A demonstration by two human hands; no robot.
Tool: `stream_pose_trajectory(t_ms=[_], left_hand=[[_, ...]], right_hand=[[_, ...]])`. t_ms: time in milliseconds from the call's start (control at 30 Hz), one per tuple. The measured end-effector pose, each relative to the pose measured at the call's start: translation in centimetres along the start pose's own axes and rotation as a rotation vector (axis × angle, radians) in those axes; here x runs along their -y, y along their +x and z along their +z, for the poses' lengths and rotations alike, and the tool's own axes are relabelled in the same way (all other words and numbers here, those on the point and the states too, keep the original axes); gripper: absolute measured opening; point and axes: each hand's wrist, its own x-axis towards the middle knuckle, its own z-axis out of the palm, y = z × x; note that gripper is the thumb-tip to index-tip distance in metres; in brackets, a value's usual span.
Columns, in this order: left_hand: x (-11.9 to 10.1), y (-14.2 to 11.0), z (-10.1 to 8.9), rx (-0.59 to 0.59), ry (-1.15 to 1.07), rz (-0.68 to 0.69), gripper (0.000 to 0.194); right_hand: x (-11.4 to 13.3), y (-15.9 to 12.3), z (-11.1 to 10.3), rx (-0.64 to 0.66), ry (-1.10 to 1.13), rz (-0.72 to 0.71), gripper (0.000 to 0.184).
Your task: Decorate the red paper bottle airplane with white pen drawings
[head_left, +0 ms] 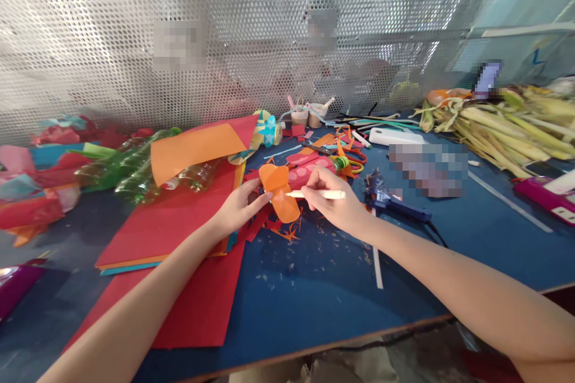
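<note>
Likely a craft workshop: colored paper (pixel 179 239), bottles (pixel 146 173)

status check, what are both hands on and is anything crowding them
Left hand pinching orange paper cutout. Right hand holding white marker, tip at cutout. Orange scraps close by.

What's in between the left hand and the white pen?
In the head view, an orange paper shape lies between the left hand and the white pen in the right hand.
</note>
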Motion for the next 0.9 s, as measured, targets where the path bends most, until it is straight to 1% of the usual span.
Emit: stream_pose_trajectory(t_ms=[233, 900], left_hand=[[0.06, 0.02, -0.02, -0.005, 0.011, -0.005, 0.068], [0.29, 0.05, 0.0, 0.005, 0.011, 0.005, 0.066]], right_hand=[[0.06, 0.01, -0.1, -0.013, -0.031, -0.019, 0.02], [0.14, 0.06, -0.03, -0.03, -0.029, -0.002, 0.021]])
